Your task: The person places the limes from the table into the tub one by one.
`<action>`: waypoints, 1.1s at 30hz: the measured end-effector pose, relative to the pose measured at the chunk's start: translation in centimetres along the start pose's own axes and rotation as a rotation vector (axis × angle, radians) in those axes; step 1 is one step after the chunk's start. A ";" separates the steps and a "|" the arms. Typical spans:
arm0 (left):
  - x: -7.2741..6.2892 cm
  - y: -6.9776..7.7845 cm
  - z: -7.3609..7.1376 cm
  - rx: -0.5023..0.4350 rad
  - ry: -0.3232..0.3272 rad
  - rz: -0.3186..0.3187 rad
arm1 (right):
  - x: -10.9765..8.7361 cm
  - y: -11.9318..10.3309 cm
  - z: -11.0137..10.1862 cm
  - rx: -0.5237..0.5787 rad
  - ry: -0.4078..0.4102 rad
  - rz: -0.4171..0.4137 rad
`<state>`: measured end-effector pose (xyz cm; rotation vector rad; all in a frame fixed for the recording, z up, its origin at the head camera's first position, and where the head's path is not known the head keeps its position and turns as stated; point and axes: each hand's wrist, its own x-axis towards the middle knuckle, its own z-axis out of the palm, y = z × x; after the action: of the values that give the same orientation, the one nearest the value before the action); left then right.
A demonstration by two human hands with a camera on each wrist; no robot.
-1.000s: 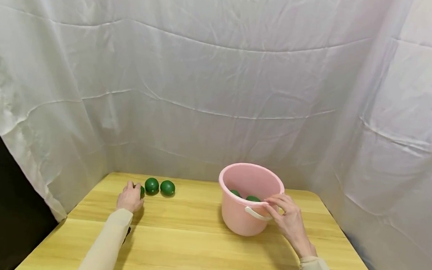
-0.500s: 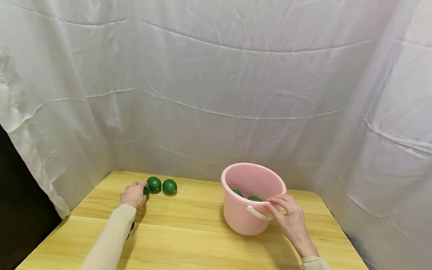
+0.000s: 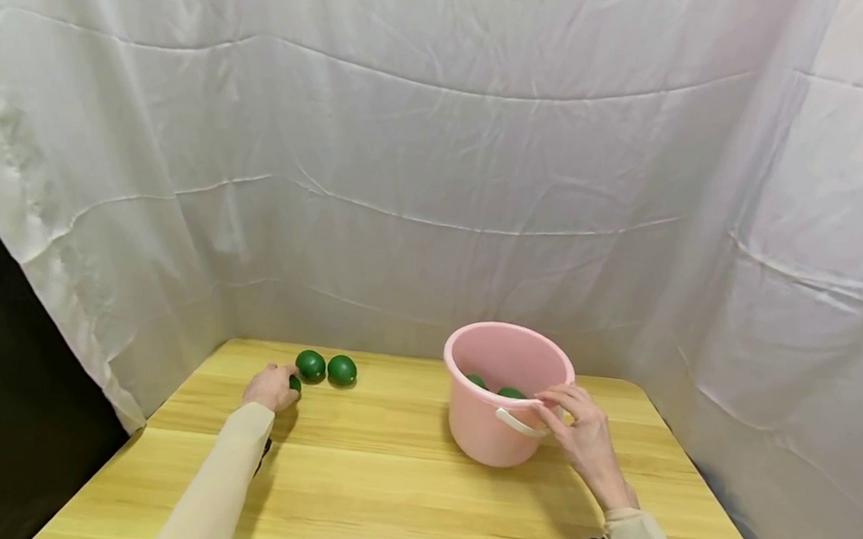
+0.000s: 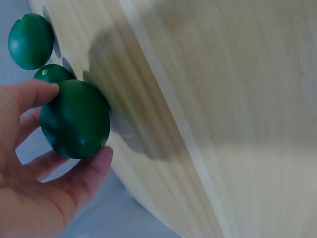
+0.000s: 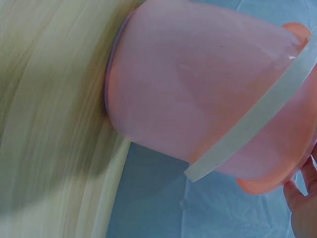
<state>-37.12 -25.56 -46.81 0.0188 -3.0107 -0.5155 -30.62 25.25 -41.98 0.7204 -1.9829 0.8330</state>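
Note:
My left hand (image 3: 268,387) pinches a smooth, dark green, egg-shaped fruit (image 4: 74,119) between thumb and fingers, low over the table's far left. In the head view the hand covers most of this fruit. Two more such fruits, a nearer one (image 3: 310,365) and one to its right (image 3: 343,370), lie just beyond that hand. A pink bucket (image 3: 491,432) stands upright at the right, its white handle (image 3: 520,424) hanging down its front. My right hand (image 3: 587,435) pinches the bucket's rim at the near right. Inside the bucket, green fruits (image 3: 510,393) show partly.
A light wooden table (image 3: 385,500) carries everything, its far edge close to a pale grey curtain (image 3: 430,286). The curtain hangs along the back and both sides. At the left is a dark area (image 3: 1,406).
My left hand shifts slightly right and away toward the two loose fruits, with its fruit still between the fingers. My right hand stays at the bucket rim. The head view drifts a little.

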 end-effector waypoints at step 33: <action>-0.4 0.7 1.7 -0.118 0.203 -0.017 | -0.1 -0.4 0.9 0.015 -0.035 0.022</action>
<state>-36.83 -24.30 -48.17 0.0836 -2.7809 -0.6491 -30.68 24.33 -42.30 0.7281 -2.0211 0.8543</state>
